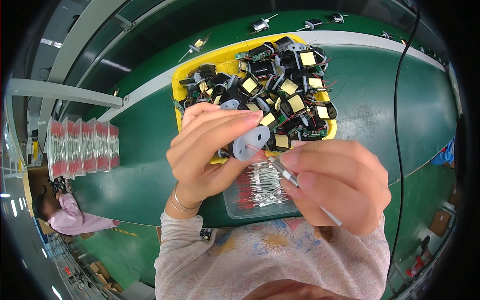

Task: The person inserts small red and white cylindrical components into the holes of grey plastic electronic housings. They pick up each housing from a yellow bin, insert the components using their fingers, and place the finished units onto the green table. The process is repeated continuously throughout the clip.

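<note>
Fingers of my left hand (202,145) pinch a pale grey oval plastic piece (253,141) with holes in it. Most of what lies behind this piece is hidden by the hand. My right hand (345,185) grips a slim silver cylinder (286,174) between thumb and fingertips. Thin red wires (257,150) run from the cylinder's end to a hole in the oval piece. A whitish tail (331,216) sticks out below the right fingers. Beneath both hands, a clear plastic tray (231,206) holds many similar parts with red and white ends.
Beyond my hands, a yellow bin (178,92) is heaped with black motor-like units bearing yellow pads. Stacked clear trays (82,147) stand at the left. A black cable (398,125) hangs down the right side. Another person in a pink sleeve (70,217) sits far left.
</note>
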Demonstrator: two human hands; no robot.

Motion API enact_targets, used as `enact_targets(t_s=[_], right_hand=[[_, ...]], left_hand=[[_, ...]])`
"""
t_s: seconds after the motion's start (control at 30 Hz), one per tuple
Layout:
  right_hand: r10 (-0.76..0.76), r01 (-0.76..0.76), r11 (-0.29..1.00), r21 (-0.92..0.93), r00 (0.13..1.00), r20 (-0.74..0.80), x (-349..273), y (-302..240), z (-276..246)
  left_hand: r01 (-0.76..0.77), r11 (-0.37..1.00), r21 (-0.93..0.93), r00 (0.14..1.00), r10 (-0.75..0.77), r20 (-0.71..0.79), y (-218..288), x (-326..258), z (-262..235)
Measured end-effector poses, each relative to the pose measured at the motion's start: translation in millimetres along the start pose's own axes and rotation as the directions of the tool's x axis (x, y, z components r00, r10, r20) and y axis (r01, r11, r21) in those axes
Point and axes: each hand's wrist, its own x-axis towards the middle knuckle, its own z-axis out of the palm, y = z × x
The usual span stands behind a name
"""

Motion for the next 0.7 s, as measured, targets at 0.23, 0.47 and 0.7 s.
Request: enact_targets(t_s=[0.23, 0.47, 0.7], right_hand=[[0.185, -0.205, 0.968, 0.148, 0.973, 0.137, 12.4, 10.8, -1.8], [0.195, -0.208, 0.975, 0.078, 0.97, 0.147, 6.1, 18.6, 1.2], [-0.047, 0.054, 0.988, -0.143, 0.998, 0.051, 2.1, 17.7, 7.6]], left_hand=[[0.116, 0.972, -0.207, 0.993, -0.118, 0.004, 9.3, -3.8, 1.7], [0.376, 0.76, -0.53, 0.916, -0.392, 0.088, 8.5, -8.0, 0.6], [0.282, 0.821, -0.497, 0.943, -0.333, -0.014, 12.4, -10.6, 2.3]])
